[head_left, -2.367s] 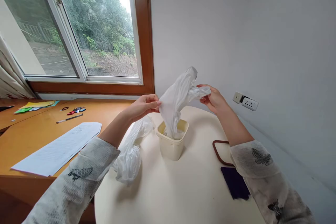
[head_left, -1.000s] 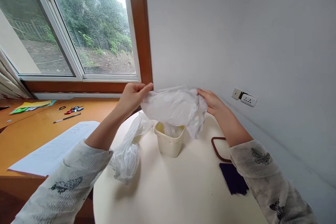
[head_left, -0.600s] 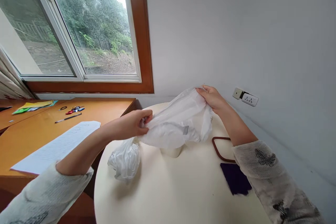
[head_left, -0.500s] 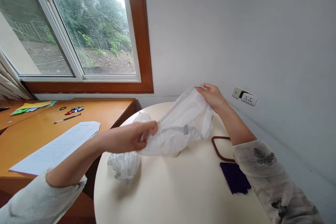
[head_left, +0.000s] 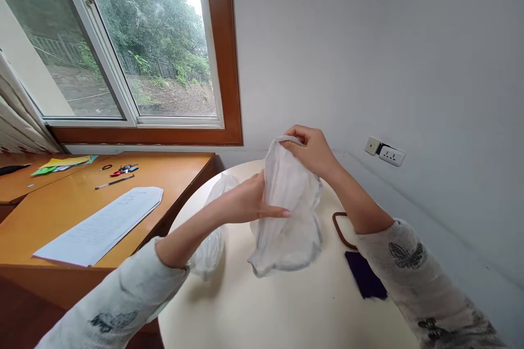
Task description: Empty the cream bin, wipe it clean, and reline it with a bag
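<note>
Head camera: your right hand [head_left: 311,150] pinches the top of a white plastic bag [head_left: 286,242]; your left hand [head_left: 248,200] lays its thumb across it, grip unclear. No longer stretched sideways, it hangs lengthwise over the worktop [head_left: 266,311], seemingly straighter.

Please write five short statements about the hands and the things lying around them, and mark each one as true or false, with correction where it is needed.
1. The right hand holds the upper end of a white plastic bag. True.
2. The pen lies on the white table. False: the pen lies on the orange desk.
3. The dark purple cloth lies on the white table. True.
4. The left hand touches the dark purple cloth. False: the left hand touches the white plastic bag.
5. The papers lie on the orange desk. True.
</note>
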Tool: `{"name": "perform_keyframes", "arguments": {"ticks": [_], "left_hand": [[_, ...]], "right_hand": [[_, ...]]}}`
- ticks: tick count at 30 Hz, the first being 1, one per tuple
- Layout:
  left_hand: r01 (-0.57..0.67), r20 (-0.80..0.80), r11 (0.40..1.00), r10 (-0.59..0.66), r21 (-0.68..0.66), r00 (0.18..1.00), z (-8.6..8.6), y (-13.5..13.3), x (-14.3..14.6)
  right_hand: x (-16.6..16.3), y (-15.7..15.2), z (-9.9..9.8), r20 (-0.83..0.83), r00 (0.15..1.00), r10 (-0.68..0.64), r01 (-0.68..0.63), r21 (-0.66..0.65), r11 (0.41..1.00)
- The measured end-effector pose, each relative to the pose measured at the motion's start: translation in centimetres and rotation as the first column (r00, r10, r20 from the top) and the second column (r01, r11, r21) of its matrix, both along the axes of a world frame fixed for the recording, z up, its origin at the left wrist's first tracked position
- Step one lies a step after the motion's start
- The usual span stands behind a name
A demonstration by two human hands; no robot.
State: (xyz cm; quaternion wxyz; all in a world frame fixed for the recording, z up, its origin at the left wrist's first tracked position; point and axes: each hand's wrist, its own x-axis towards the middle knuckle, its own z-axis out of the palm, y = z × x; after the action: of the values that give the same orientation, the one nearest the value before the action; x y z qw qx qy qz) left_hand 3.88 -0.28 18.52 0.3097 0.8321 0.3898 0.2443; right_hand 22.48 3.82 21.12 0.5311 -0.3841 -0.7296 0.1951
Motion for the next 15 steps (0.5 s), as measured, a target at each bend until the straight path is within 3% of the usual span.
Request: {"name": "perform_keyframes", "arguments": {"ticks": [2, 4, 8, 10, 12, 15], "left_hand": [[-0.156, -0.038, 0.988, 0.157, 0.010, 0.987, -1.0, 0.5, 0.9], [-0.263, 0.034, 0.964, 0.264, -0.044, 0.964, -1.7, 1.3, 0.9], [-0.196, 0.385, 0.933, 0.307, -0.302, 0.871, -2.6, 2.8, -0.4], [-0.146, 0.488, 0.878, 0.383, -0.455, 0.784, -2.7, 3.3, -1.0], [-0.086, 0.540, 0.819, 0.449, -0.568, 0.712, -2.6, 3.5, -1.3], [-0.023, 0.577, 0.771, 0.495, -0.636, 0.649, -2.5, 3.6, -1.0]], "right_hand": [[-0.4, -0.8, 0.1, 0.028, 1.000, 0.011, -0.012, 0.025, 1.000], [0.2, -0.9, -0.2, 0.051, 0.998, 0.030, -0.031, 0.016, 0.999], [3.3, 0.3, -2.6, 0.072, 0.994, 0.085, -0.071, -0.171, 0.983], [4.8, 1.0, -4.3, 0.031, 0.993, 0.110, -0.093, -0.346, 0.934], [5.7, 1.1, -6.0, -0.006, 0.979, 0.203, -0.179, -0.497, 0.849], [5.8, 0.5, -7.9, -0.032, 0.942, 0.333, -0.280, -0.622, 0.731]]}}
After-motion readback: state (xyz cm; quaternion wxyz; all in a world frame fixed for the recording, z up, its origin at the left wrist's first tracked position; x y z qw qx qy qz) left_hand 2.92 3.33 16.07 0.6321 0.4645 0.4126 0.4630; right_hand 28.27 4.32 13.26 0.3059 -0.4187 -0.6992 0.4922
